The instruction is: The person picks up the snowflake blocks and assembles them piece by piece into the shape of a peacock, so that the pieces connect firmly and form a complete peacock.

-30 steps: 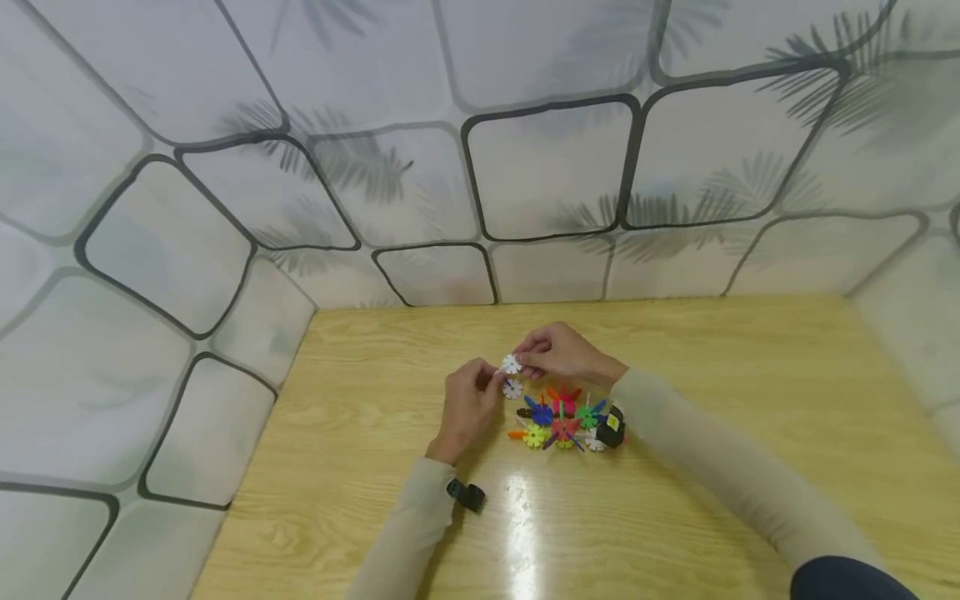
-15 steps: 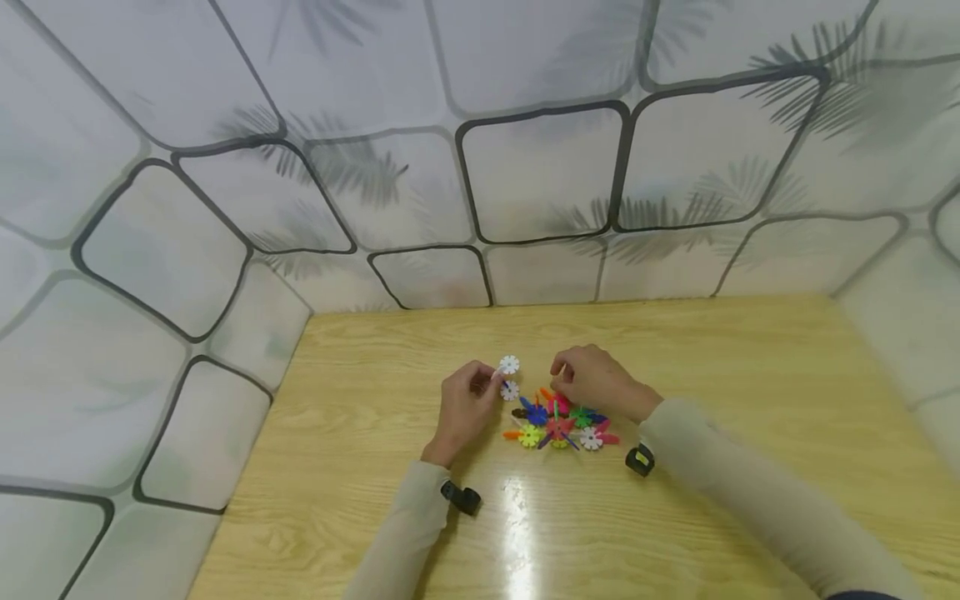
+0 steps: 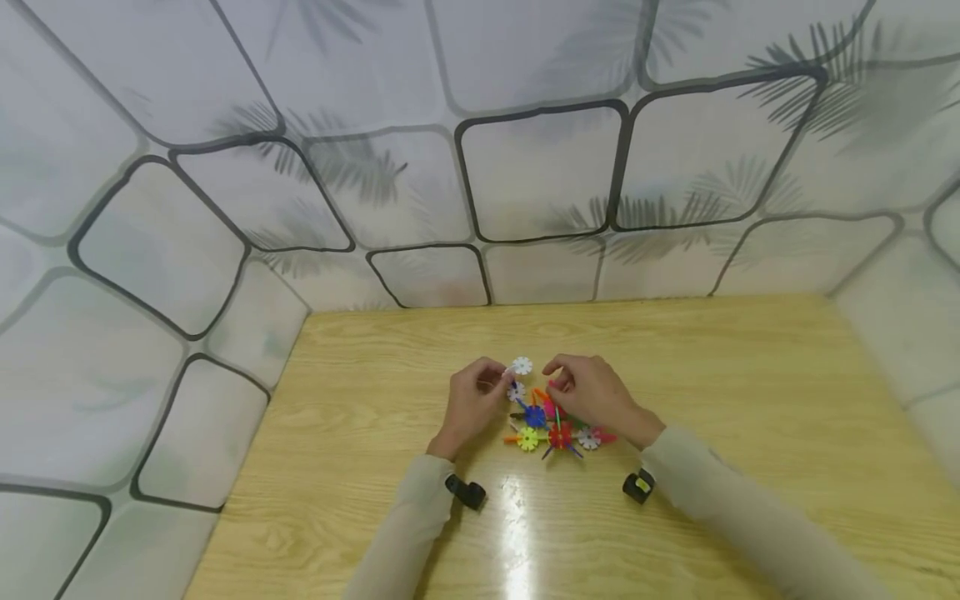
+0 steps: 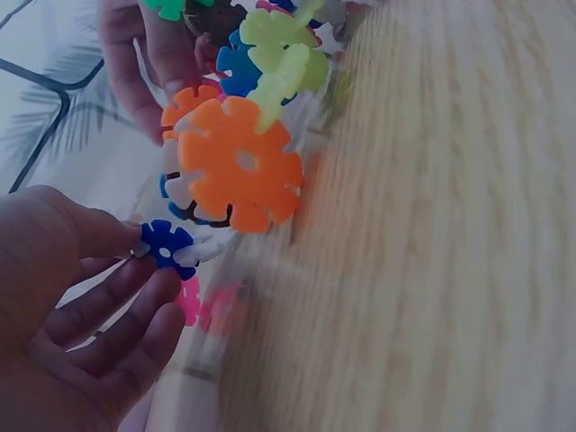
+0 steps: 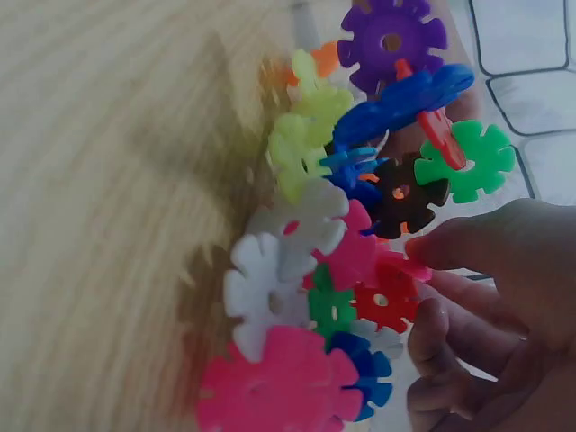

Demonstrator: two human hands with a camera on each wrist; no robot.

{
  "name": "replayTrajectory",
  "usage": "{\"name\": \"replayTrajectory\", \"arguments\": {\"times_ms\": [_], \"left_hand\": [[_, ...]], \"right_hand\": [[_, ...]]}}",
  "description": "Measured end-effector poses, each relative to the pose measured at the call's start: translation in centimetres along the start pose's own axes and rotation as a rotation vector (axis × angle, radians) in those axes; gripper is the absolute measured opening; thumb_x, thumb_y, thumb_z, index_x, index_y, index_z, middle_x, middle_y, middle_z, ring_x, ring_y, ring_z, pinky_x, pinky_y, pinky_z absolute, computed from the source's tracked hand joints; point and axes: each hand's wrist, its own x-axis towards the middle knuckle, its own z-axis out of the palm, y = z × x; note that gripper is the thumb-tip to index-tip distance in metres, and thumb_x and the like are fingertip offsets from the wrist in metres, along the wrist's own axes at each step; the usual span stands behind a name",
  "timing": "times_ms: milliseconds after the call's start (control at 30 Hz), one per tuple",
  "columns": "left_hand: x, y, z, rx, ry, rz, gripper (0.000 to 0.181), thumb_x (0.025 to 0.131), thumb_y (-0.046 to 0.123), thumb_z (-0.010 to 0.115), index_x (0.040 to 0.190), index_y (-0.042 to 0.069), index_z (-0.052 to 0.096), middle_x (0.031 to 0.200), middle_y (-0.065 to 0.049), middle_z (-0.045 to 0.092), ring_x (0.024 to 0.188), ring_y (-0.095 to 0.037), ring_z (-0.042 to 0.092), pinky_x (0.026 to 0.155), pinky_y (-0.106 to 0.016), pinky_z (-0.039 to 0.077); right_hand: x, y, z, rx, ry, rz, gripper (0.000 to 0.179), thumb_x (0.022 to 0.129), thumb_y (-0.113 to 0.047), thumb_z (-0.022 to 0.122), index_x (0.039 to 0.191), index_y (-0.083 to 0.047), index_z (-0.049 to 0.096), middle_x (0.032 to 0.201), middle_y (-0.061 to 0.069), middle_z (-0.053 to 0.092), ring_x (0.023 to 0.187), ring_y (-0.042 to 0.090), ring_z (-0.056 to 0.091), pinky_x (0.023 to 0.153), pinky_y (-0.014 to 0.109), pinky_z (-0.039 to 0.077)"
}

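Observation:
Between thumb and fingers, my left hand [image 3: 474,402] pinches a blue snowflake disc [image 4: 168,245] with white discs joined to it. One white snowflake disc [image 3: 522,365] stands up beside the fingertips in the head view. To the right, my right hand [image 3: 594,392] reaches over the far side of a colourful cluster of interlocked discs. Its thumb and fingers pinch a pink disc [image 5: 403,263] there, close to a red disc [image 5: 385,306]. A red disc [image 3: 559,435], a yellow disc [image 3: 528,439] and a blue disc [image 3: 535,416] face the head camera. The right hand covers part of the cluster.
The cluster sits on a wooden table [image 3: 375,467], a short way in front of the patterned wall [image 3: 547,175]. Black wrist cameras are strapped on both sleeves, the left camera [image 3: 471,494] and the right camera [image 3: 638,485].
My right hand has let go of the upper white disc and come down right onto the cluster, which now sits tilted differently. My left hand has shifted slightly right, still holding its discs.

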Motion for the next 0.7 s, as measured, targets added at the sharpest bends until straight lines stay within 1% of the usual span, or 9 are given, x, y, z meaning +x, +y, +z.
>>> {"name": "replayTrajectory", "arguments": {"times_ms": [167,233,333,533,700], "left_hand": [[0.2,0.6,0.3,-0.029,-0.062,0.001,0.009,0.103,0.012,0.077,0.104,0.003,0.076,0.099,-0.014,0.080,0.090,-0.020,0.074,0.083,-0.026,0.062],[0.3,0.7,0.4,-0.020,-0.089,0.005,0.010,0.103,0.014,0.077,0.104,0.004,0.076,0.099,-0.013,0.079,0.090,-0.020,0.074,0.084,-0.026,0.062],[0.4,0.7,0.5,-0.003,-0.130,0.009,0.011,0.105,0.017,0.076,0.106,0.006,0.076,0.099,-0.011,0.080,0.092,-0.020,0.075,0.086,-0.028,0.063],[0.3,1.0,0.4,-0.002,-0.197,-0.005,0.012,0.106,0.021,0.075,0.106,0.009,0.077,0.099,-0.008,0.081,0.092,-0.017,0.074,0.087,-0.030,0.063],[0.3,0.9,0.5,-0.006,-0.209,0.004,0.011,0.106,0.019,0.074,0.105,0.008,0.077,0.098,-0.009,0.081,0.088,-0.013,0.073,0.085,-0.028,0.062]], "right_hand": [[-1.0,-0.3,0.4,-0.021,0.069,-0.056,0.026,0.099,-0.013,0.076,0.124,-0.006,0.075,0.090,-0.001,0.081,0.062,0.002,0.061,0.060,0.024,0.052],[-1.2,-0.4,0.5,-0.033,0.088,-0.071,0.025,0.100,-0.013,0.076,0.124,-0.007,0.075,0.091,-0.001,0.082,0.059,0.001,0.057,0.057,0.022,0.048],[-1.5,-0.5,0.7,-0.051,0.113,-0.089,0.025,0.100,-0.013,0.077,0.124,-0.007,0.075,0.093,0.000,0.083,0.058,0.000,0.055,0.055,0.021,0.046],[-1.7,-0.8,0.9,-0.074,0.159,-0.125,0.026,0.098,-0.014,0.082,0.122,-0.007,0.075,0.093,0.002,0.083,0.063,-0.002,0.058,0.059,0.020,0.050],[-1.7,-0.8,1.1,-0.097,0.187,-0.139,0.027,0.097,-0.017,0.084,0.120,-0.007,0.076,0.091,0.002,0.083,0.066,-0.001,0.059,0.062,0.020,0.050]]}}
